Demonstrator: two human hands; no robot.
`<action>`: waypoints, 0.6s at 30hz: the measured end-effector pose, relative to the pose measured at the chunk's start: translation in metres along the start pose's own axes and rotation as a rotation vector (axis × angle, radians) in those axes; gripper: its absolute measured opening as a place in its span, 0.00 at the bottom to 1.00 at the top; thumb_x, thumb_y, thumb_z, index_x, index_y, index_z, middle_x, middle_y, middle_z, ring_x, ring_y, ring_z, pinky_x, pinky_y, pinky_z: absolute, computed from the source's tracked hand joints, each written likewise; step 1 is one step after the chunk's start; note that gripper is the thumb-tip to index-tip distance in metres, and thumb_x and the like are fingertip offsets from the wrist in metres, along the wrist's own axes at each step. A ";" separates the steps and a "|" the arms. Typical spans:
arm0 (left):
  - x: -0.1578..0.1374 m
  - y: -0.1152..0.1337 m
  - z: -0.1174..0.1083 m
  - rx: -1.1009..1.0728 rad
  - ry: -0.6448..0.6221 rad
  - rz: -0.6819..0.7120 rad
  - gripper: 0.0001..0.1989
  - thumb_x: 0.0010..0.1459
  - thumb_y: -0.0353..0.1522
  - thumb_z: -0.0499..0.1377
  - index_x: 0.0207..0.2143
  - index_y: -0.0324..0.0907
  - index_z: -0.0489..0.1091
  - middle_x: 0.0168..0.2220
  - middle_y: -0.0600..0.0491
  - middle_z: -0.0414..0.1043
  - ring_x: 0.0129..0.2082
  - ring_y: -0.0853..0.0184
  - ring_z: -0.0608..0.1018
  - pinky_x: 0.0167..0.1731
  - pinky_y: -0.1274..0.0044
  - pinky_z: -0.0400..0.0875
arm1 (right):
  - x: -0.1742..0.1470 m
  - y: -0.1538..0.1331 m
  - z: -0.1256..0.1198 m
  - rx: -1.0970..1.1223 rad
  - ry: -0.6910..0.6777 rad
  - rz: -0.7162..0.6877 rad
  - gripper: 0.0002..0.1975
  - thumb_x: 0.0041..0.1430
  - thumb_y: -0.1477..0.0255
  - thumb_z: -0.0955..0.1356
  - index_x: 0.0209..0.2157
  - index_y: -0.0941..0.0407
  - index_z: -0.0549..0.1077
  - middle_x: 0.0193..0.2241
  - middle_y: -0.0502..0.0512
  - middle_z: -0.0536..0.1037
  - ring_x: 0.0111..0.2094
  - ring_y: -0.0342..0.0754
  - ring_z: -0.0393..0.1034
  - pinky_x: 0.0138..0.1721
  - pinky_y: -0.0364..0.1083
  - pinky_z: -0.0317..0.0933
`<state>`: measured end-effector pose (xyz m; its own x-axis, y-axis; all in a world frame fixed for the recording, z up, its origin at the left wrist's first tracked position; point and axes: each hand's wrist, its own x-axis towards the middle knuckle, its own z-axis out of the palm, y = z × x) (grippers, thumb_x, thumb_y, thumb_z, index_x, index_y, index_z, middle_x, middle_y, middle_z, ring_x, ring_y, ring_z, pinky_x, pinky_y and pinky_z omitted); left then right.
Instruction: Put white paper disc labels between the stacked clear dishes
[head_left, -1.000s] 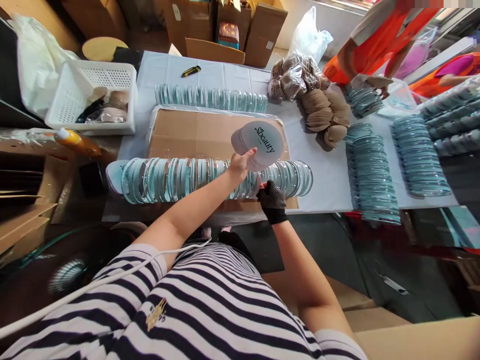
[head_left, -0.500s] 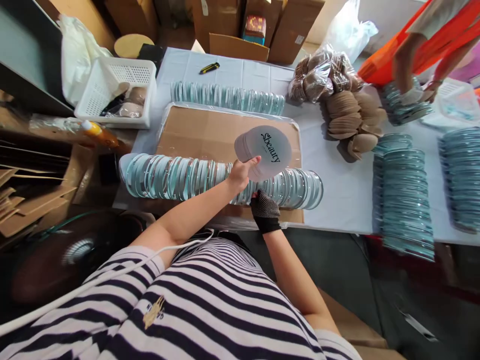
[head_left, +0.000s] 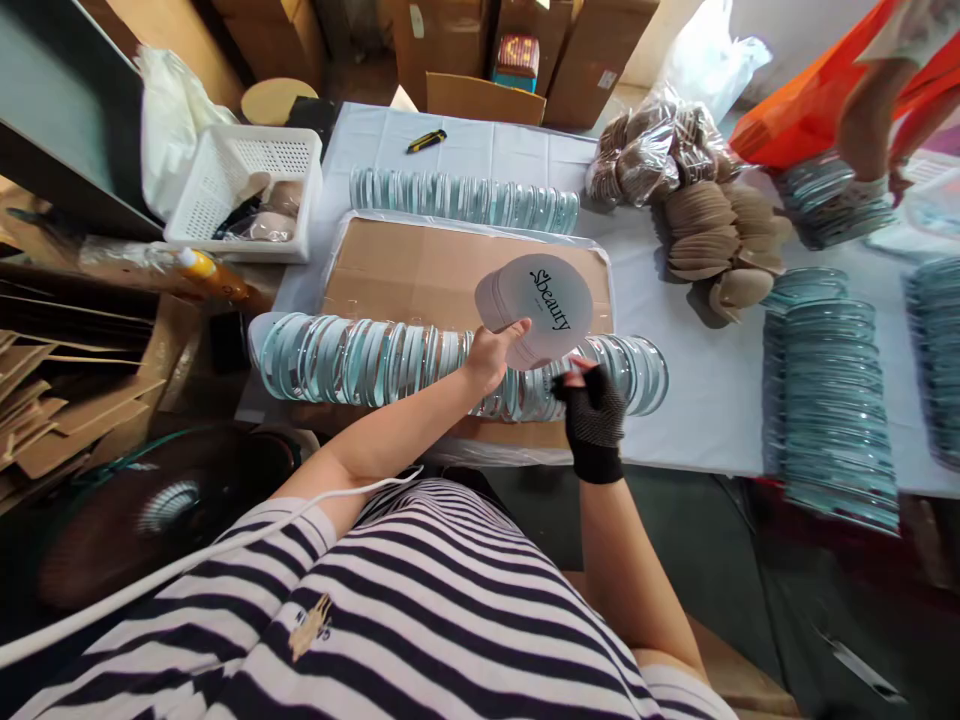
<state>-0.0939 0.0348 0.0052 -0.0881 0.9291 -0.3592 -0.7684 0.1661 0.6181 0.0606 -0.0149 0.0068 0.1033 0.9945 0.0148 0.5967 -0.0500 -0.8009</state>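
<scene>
My left hand (head_left: 491, 355) grips a fanned stack of round frosted sheets (head_left: 551, 305), the top one printed with "beauty" in dark letters. The stack is tilted above a long row of round glass discs (head_left: 360, 358) standing on edge, with pale sheets among them. My right hand (head_left: 596, 415), in a black dotted glove with bare fingertips, is over the right part of this row, just below the stack's lower right edge. Its fingers are loosely bent and apart, slightly blurred, with nothing visible in them. Under the row lies a cardboard sheet (head_left: 405, 265) in clear plastic.
A second row of discs (head_left: 465, 200) stands behind the cardboard, with a yellow-black box cutter (head_left: 427, 141) beyond. Brown pads (head_left: 701, 230) and stacked glass discs (head_left: 836, 400) are at right, near a co-worker's arm (head_left: 866, 130). A white basket (head_left: 304, 225) stands at left.
My right hand has come away from between the discs and moved right and slightly outward. My left hand keeps its hold on the sheets. The whole view has shifted slightly.
</scene>
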 end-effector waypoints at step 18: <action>-0.008 0.049 -0.041 -0.051 -0.045 -0.057 0.18 0.46 0.27 0.70 0.42 0.41 0.78 0.41 0.50 0.82 0.54 0.57 0.77 0.60 0.63 0.66 | -0.108 -0.047 0.003 -0.636 0.482 0.140 0.28 0.62 0.53 0.59 0.43 0.64 0.74 0.32 0.70 0.77 0.33 0.58 0.73 0.32 0.51 0.64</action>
<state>-0.1569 0.0219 0.0098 -0.0153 0.9327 -0.3603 -0.8029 0.2034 0.5604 0.0190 -0.1197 0.0413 0.4559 0.8335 0.3122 0.8760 -0.3581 -0.3232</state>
